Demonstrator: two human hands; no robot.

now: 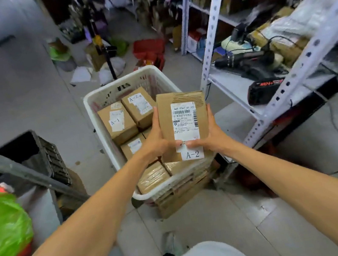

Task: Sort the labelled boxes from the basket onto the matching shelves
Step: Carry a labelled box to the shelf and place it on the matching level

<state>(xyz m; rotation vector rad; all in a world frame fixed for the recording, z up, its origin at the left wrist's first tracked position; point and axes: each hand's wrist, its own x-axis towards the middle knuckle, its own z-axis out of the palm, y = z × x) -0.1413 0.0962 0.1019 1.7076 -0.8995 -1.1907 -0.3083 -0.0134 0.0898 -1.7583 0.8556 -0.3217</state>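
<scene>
I hold a brown cardboard box (165, 119) above the white plastic basket (92, 104), its face up. It carries a shipping label and a white tag reading A-2. My left hand (157, 136) grips its left edge and my right hand (208, 136) grips its right edge, thumbs on the lower label. Inside the basket lie several more brown boxes, one marked A-1 (118, 123) and one marked A-2 (139, 107). The white metal shelf rack (213, 37) stands just right of the basket.
The rack's low shelf holds a black power tool (246, 62), a battery pack (264, 90) and cables. A green plastic bag (2, 231) and a dark crate (45, 157) sit at left. Red baskets (149, 49), papers and a stand litter the aisle behind.
</scene>
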